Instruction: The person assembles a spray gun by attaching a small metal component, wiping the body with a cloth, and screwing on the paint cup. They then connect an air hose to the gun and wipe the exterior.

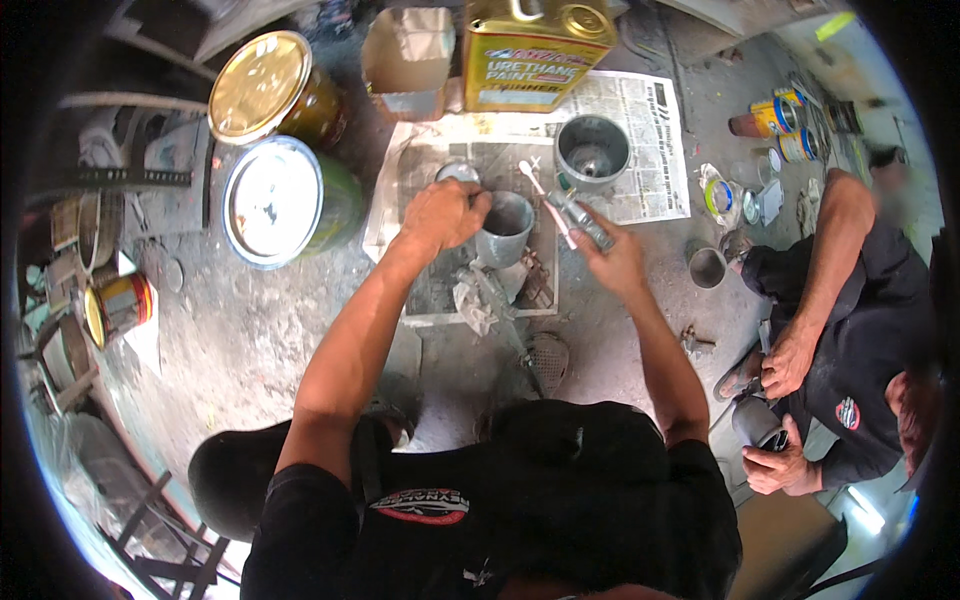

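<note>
My left hand (pixel 445 215) is closed, its fingertips beside the left rim of a grey paint-stained cup (pixel 505 235). Just beyond its knuckles shows a small round silver piece (pixel 458 173); whether the fingers grip it is hidden. To the right of the cup, my right hand (pixel 618 262) is closed around a grey metal part (pixel 585 220) that looks like a piece of a spray gun. Along with it runs a pale pink-and-white toothbrush (pixel 537 182), bristles pointing away. A larger grey pot (pixel 592 150) stands beyond on newspaper (pixel 655 150). Near the cup lies crumpled paper (pixel 474 305).
A gold thinner can (pixel 535 60) and a cut-open carton (pixel 407 65) stand at the back. Two large paint cans (pixel 262 85) are at left. On the right, a co-worker's hands (pixel 785 410) hold a dark grey cup (pixel 757 422); another cup (pixel 706 268) stands nearby.
</note>
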`<state>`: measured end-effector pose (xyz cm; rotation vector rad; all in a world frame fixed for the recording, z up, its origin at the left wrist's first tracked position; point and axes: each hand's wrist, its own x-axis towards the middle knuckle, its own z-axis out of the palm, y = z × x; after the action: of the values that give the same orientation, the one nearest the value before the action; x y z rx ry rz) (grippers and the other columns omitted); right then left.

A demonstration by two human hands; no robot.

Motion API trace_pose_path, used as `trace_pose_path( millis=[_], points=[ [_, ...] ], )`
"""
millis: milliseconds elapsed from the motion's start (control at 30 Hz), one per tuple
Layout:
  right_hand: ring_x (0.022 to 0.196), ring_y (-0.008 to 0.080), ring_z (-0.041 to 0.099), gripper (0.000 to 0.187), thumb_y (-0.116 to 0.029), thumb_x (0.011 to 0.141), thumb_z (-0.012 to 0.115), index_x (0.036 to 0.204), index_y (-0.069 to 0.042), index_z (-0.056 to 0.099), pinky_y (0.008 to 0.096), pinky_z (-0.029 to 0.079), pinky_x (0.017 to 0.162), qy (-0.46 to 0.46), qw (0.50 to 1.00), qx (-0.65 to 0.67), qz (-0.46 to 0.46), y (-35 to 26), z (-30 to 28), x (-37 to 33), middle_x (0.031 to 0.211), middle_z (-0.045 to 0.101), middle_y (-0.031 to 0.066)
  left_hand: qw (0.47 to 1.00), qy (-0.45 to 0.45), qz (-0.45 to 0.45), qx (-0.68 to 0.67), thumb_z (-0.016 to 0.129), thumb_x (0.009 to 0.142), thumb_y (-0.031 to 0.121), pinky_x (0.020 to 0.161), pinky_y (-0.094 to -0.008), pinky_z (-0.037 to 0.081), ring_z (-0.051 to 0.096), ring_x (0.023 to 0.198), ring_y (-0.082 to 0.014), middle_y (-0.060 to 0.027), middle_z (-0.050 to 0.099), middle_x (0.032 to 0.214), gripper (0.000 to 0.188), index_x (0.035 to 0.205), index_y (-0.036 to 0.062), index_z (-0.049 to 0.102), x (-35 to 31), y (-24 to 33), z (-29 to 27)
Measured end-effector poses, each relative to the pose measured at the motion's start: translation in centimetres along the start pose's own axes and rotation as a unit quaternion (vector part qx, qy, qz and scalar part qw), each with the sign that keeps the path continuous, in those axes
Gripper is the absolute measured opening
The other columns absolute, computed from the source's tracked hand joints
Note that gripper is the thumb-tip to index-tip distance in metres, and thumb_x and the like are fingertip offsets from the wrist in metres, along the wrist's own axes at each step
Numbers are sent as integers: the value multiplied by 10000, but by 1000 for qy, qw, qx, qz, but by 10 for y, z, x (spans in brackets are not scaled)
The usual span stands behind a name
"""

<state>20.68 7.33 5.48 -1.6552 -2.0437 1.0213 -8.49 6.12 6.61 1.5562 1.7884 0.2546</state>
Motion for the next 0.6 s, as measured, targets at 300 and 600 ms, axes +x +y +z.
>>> trace_pose_path(
  millis=[300,600],
  points=[
    [1010,320,715,452,-311,879,747,1295,-153,666,385,543,851,16,992,121,42,26,15,-19,1112,720,197,999,-32,1,25,545,934,472,995,-449,478,634,1104,-403,-217,688,1151,471,1162,100,723,24,1,-1],
    [894,382,706,463,-298,891,714,1323,-149,639,433,552,784,6,996,36,-78,8,-8,-19,1032,716,208,914,249,319,-38,691,902,380,993,-451,468,582,1120,-378,-186,631,1203,441,1188,44,678,12,133,-12]
  ],
)
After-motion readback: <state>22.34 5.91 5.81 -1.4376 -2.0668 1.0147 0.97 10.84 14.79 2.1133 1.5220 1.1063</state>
